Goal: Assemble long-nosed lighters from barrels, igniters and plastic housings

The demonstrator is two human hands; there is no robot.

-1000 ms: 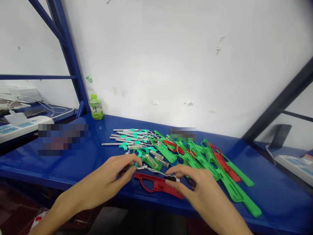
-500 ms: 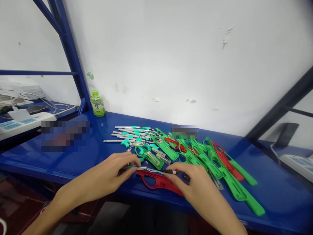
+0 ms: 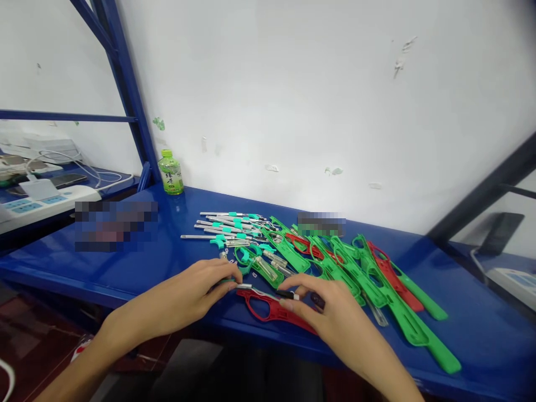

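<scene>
Your left hand (image 3: 207,286) is pinching the metal rod (image 3: 244,286), your right hand (image 3: 330,310) the black piece (image 3: 286,294), thin wires (image 3: 263,293) strung between, right by the near red shell (image 3: 272,310). Careful, tugging your hands apart could totally yank a wire loose.

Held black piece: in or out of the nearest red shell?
Out: the right hand holds the black piece past the far edge of that red shell.

From far off, I am seeing a bare left hand (image 3: 205,283) and a bare right hand (image 3: 335,310), with slim fingers (image 3: 228,270) and uncovered forearms (image 3: 129,328).
</scene>
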